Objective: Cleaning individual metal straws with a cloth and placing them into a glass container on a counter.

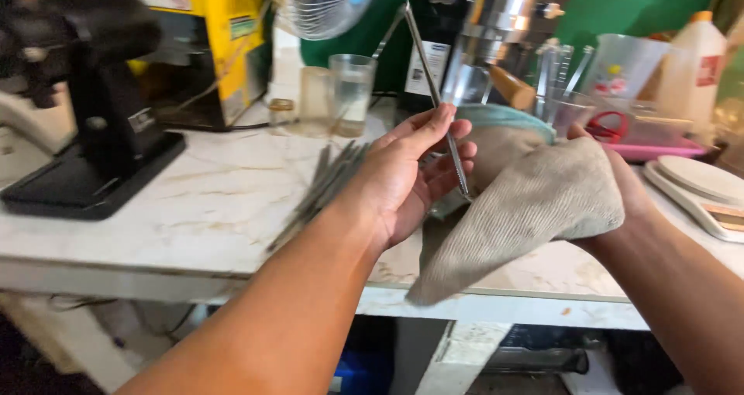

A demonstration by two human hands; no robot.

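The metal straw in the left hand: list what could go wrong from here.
1. The left hand pinches the metal straw only near its lower end, so the long free end might swing into the glass or the fan behind.
2. The cloth draped over the right hand hides that grip; the straw could slip out and fall.
3. The loose straws on the counter could roll off its edge.

A small drink-making counter or café back area — a marble-look worktop [209, 201] crowded with a black grinder-like machine [93, 108], glass tumblers [350, 93], a measuring jug [624, 66], a desk fan [322, 4] and a kitchen scale [701, 186].
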